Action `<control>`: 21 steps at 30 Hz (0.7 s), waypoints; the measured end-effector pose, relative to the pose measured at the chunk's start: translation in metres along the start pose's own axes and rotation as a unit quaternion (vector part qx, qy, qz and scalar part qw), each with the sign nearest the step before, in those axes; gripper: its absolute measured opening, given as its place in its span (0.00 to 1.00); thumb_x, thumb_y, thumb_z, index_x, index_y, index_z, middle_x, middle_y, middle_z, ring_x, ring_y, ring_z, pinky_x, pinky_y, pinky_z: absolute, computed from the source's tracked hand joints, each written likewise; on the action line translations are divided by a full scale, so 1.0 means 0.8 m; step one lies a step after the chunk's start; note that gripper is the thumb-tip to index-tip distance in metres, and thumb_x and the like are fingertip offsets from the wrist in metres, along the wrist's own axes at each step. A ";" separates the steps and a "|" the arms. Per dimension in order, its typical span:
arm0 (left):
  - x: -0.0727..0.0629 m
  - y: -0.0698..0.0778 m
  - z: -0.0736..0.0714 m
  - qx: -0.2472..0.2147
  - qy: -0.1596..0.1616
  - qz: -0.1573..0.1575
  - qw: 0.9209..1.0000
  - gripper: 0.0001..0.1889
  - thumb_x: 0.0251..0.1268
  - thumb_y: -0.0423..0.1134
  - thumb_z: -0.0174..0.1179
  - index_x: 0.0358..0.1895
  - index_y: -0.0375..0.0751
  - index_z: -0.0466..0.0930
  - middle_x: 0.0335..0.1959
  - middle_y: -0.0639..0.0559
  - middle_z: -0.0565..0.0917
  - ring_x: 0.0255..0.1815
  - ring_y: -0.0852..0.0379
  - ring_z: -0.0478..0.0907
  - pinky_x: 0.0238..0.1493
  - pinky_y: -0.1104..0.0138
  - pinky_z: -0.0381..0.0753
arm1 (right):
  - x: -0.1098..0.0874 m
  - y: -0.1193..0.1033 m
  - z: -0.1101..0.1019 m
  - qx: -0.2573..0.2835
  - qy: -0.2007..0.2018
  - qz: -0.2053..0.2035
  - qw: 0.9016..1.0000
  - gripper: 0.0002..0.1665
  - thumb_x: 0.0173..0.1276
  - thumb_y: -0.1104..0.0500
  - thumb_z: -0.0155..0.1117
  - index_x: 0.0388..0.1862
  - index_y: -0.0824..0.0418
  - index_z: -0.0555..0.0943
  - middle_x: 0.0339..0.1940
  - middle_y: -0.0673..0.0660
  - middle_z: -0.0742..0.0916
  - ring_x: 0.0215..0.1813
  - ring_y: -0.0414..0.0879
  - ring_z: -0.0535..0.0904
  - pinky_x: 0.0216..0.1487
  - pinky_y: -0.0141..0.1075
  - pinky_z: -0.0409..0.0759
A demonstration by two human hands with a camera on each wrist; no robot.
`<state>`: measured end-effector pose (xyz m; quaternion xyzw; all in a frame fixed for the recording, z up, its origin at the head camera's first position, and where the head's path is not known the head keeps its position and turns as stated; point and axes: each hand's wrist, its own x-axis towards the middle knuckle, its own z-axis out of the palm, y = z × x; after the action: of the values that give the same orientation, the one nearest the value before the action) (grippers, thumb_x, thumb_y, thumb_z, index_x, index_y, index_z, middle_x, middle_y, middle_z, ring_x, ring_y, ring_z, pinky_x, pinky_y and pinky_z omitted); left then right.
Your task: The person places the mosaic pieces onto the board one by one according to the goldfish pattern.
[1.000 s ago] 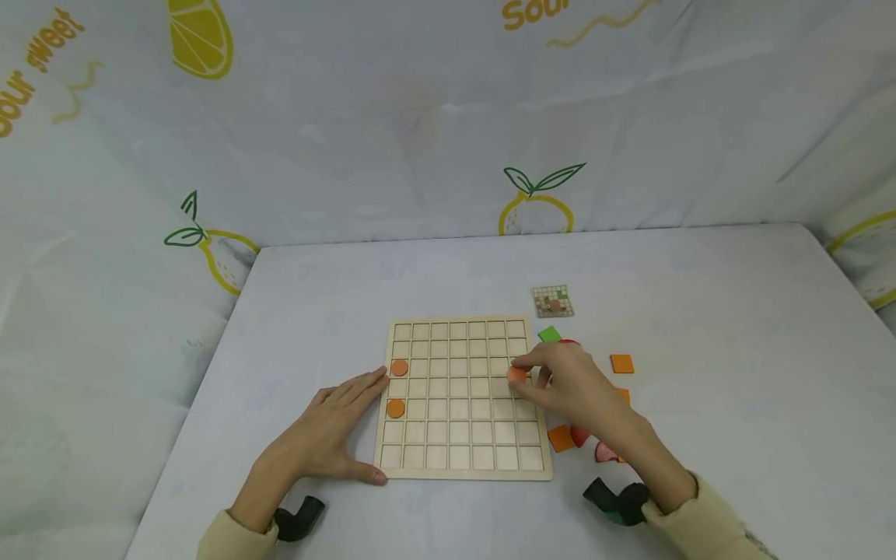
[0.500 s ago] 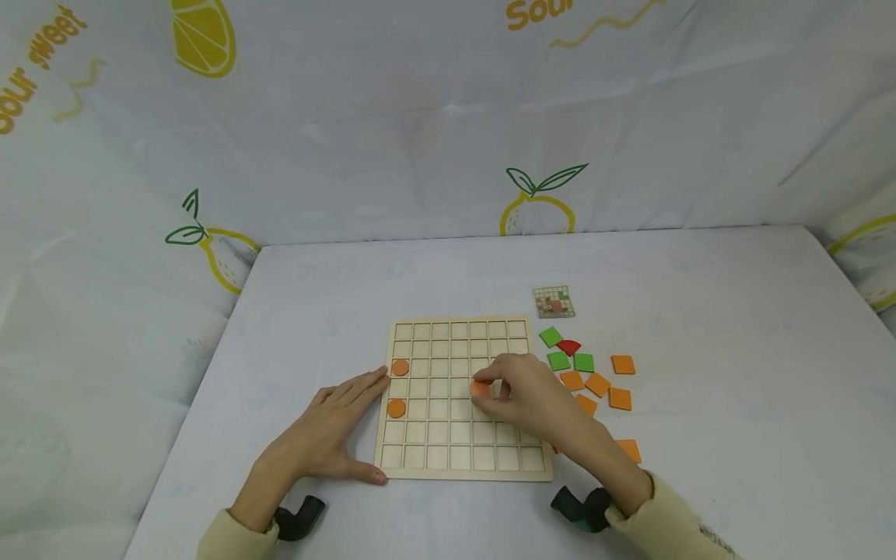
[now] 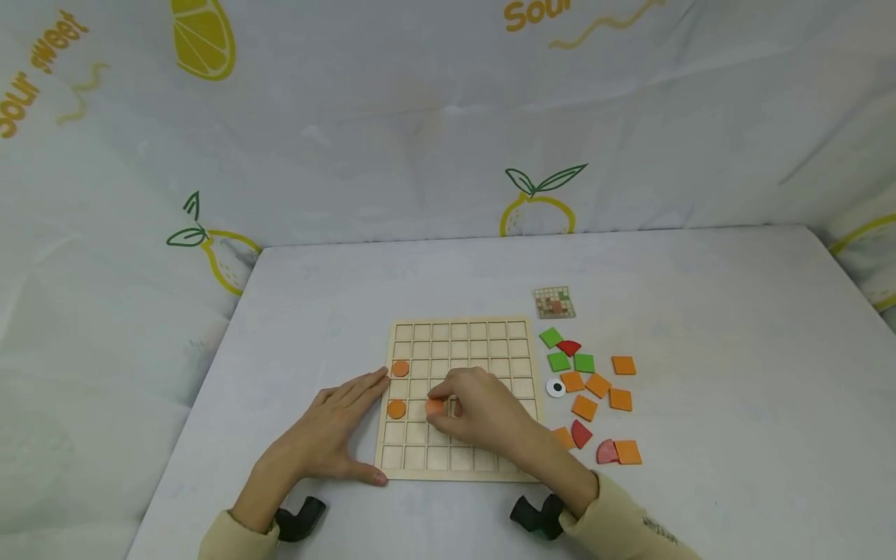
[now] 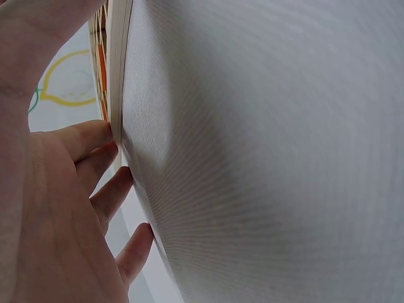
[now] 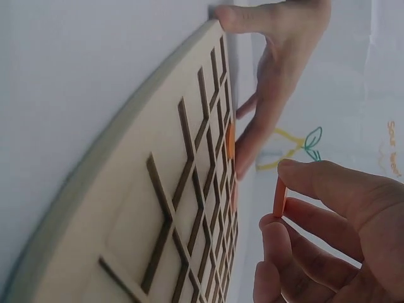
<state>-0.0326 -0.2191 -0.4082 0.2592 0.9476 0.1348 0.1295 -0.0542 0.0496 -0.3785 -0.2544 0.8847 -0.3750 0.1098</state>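
Note:
A square wooden grid board (image 3: 462,475) lies on the white table. Two round orange pieces (image 3: 400,368) sit in cells of its leftmost column. My left hand (image 3: 325,435) rests beside the board, fingers extended with the tips against its left edge and the thumb at the near left corner. In the left wrist view those fingertips (image 4: 120,183) touch the board's side. Between thumb and fingers, my right hand (image 3: 483,408) pinches another round orange piece (image 5: 279,197) on edge. It is held over the left-centre cells, apart from the grid in the right wrist view.
Right of the board lie several orange square tiles (image 3: 620,399), three green tiles (image 3: 584,363), red wedge pieces (image 3: 581,433) and a white eye disc (image 3: 555,387). A small pattern card (image 3: 554,302) lies behind them. A lemon-print cloth (image 3: 392,171) hangs at the back.
My right hand has carried the round orange piece leftward across the board, from its right edge to the left-centre cells, uncovering the loose pieces at the right. The left hand stays in place.

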 end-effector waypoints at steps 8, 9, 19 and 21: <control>-0.001 -0.001 0.000 -0.009 -0.001 -0.002 1.000 0.68 0.37 0.78 0.72 0.82 0.46 0.55 0.85 0.51 0.56 0.82 0.46 0.59 0.69 0.43 0.68 | 0.006 -0.010 0.028 -0.011 -0.033 -0.034 0.999 0.10 0.60 0.63 0.75 0.41 0.65 0.91 0.35 0.55 0.90 0.28 0.33 0.72 0.27 0.25 0.72; -0.001 -0.001 0.001 -0.007 -0.001 -0.001 1.000 0.68 0.37 0.79 0.72 0.82 0.46 0.55 0.85 0.50 0.56 0.82 0.45 0.59 0.69 0.43 0.68 | 0.006 -0.011 0.031 -0.015 -0.033 -0.038 0.999 0.09 0.60 0.63 0.75 0.40 0.64 0.91 0.34 0.54 0.89 0.29 0.34 0.72 0.28 0.25 0.72; 0.000 -0.001 0.000 -0.006 -0.005 -0.001 1.000 0.68 0.38 0.79 0.70 0.82 0.46 0.55 0.84 0.50 0.57 0.82 0.45 0.60 0.69 0.42 0.68 | 0.005 -0.010 0.042 -0.032 -0.036 -0.035 0.998 0.11 0.59 0.62 0.77 0.41 0.64 0.91 0.35 0.54 0.88 0.30 0.33 0.71 0.30 0.24 0.72; 0.000 -0.001 0.000 -0.006 -0.005 -0.003 1.000 0.68 0.37 0.79 0.71 0.82 0.46 0.55 0.84 0.50 0.57 0.82 0.45 0.60 0.69 0.42 0.68 | 0.005 -0.009 0.043 -0.033 -0.036 -0.033 0.998 0.12 0.59 0.62 0.77 0.41 0.64 0.91 0.36 0.54 0.88 0.30 0.33 0.72 0.30 0.24 0.72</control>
<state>-0.0328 -0.2198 -0.4082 0.2565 0.9467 0.1389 0.1364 -0.0417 0.0220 -0.3973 -0.3002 0.8832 -0.3395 0.1205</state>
